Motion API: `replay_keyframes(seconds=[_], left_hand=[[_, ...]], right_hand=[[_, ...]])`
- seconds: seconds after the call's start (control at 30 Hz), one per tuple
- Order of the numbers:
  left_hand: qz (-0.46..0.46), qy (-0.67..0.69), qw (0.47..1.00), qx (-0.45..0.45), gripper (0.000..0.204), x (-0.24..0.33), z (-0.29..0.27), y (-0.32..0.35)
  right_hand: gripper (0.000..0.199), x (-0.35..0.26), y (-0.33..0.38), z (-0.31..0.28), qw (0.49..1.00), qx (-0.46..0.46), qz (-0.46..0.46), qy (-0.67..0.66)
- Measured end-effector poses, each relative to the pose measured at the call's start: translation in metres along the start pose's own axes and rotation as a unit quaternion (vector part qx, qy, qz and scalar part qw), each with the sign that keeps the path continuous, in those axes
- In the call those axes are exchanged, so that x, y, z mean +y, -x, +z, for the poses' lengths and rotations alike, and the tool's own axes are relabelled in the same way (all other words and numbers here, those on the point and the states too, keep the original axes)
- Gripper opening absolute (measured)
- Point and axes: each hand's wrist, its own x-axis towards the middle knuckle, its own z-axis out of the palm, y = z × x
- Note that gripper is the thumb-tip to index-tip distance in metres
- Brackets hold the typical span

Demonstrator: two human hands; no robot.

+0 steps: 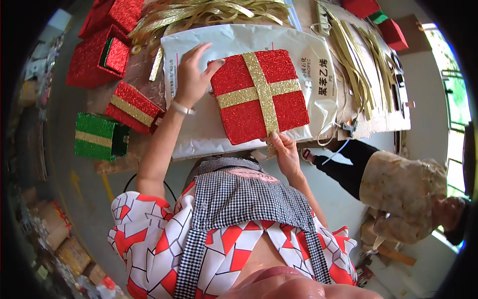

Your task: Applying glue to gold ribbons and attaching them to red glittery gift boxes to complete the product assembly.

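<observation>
A red glittery gift box [239,122] sits slightly turned on a white plastic sack in front of me. Two gold glitter ribbons [284,87] cross on its top face. My left hand [195,74] is at the box's far left corner, fingers stretched out and thumb apart, the thumb touching or just over the corner. At the near edge my right hand [285,151] pinches the ribbon strip where it runs down over the side; its loose end hangs below the fingers. The box's underside is hidden.
The white sack [191,127] covers the table's middle. Gold ribbon strips [214,12] lie at the back, more [356,65] at right. Red boxes [97,57] and a green box [94,137] stand left. A glue gun [350,127] with cable lies right. Another person [403,189] stands at right.
</observation>
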Motion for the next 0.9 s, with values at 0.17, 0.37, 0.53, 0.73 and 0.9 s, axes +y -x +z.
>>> replay_keyframes(seconds=[0.17,0.37,0.53,0.73,0.9], left_hand=[[-0.256,0.337,0.810,-0.406,0.024,0.090,-0.071,0.078],[-0.453,0.392,0.761,-0.250,0.035,0.129,0.013,0.163],[-0.517,0.350,0.780,-0.037,0.038,0.157,0.037,0.138],[-0.547,0.424,0.722,0.000,0.032,0.165,0.029,0.135],[-0.508,0.409,0.758,-0.015,0.033,0.163,0.051,0.145]], right_hand=[[0.039,-0.007,-0.012,-0.015,0.992,-0.097,0.004,0.075],[0.029,-0.019,-0.024,-0.013,0.951,-0.159,-0.113,0.239],[0.017,-0.040,-0.029,-0.020,0.894,-0.188,-0.200,0.355],[0.020,-0.134,-0.086,-0.029,0.844,-0.291,-0.221,0.393],[0.027,-0.133,-0.235,0.013,0.772,-0.158,-0.445,0.426]])
